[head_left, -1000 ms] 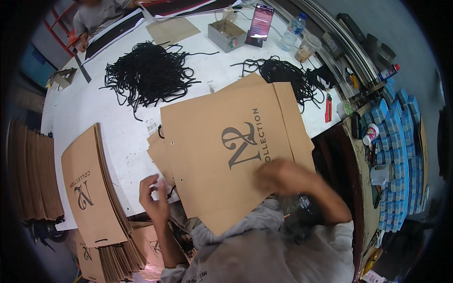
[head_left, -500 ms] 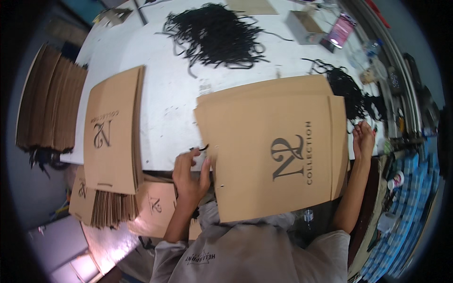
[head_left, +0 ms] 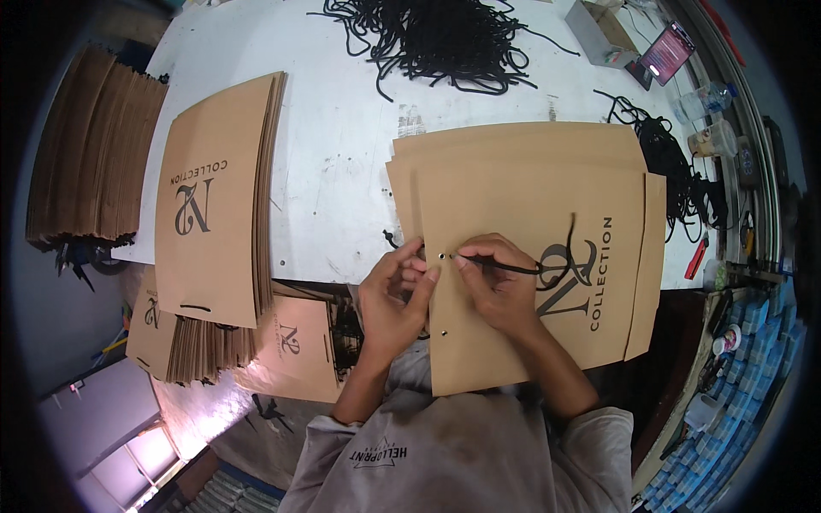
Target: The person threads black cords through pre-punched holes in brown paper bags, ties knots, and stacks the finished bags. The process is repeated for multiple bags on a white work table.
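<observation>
The left hand point(head_left: 395, 299) gripped the brown bag point(head_left: 530, 209) by its left-pointing holed edge; the right hand point(head_left: 503, 295) pinched a black cord point(head_left: 517, 269) trailing rightward.

The person wears a loose grey-brown fabric shirt point(head_left: 479, 453), softly creased, with wide short sleeves point(head_left: 609, 432). A small dark printed emblem point(head_left: 378, 456) of lettering and thin angular lines marks the left chest. The hands point(head_left: 500, 286) are bare.

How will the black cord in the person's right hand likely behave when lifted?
The black cord probably flexes easily, since it curves beyond the right hand. It looks thin, so it is likely light. Its far end is unheld and would probably dangle.
</observation>
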